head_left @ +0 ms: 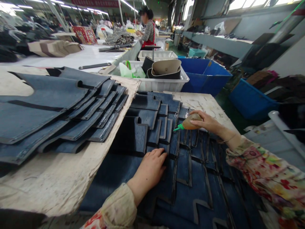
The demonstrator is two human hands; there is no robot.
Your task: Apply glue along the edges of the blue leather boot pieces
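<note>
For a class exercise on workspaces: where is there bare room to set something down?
The left board is bare in front of its blue stack; the right board, between the overlapping pieces and the blue bin. It is crowded around the left hand and right hand.

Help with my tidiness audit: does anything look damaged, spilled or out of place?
The pale board under the stack of blue pieces at picture left looks worn: its edge is ragged and its surface dark-speckled. Otherwise, nothing clearly stands out.
</note>
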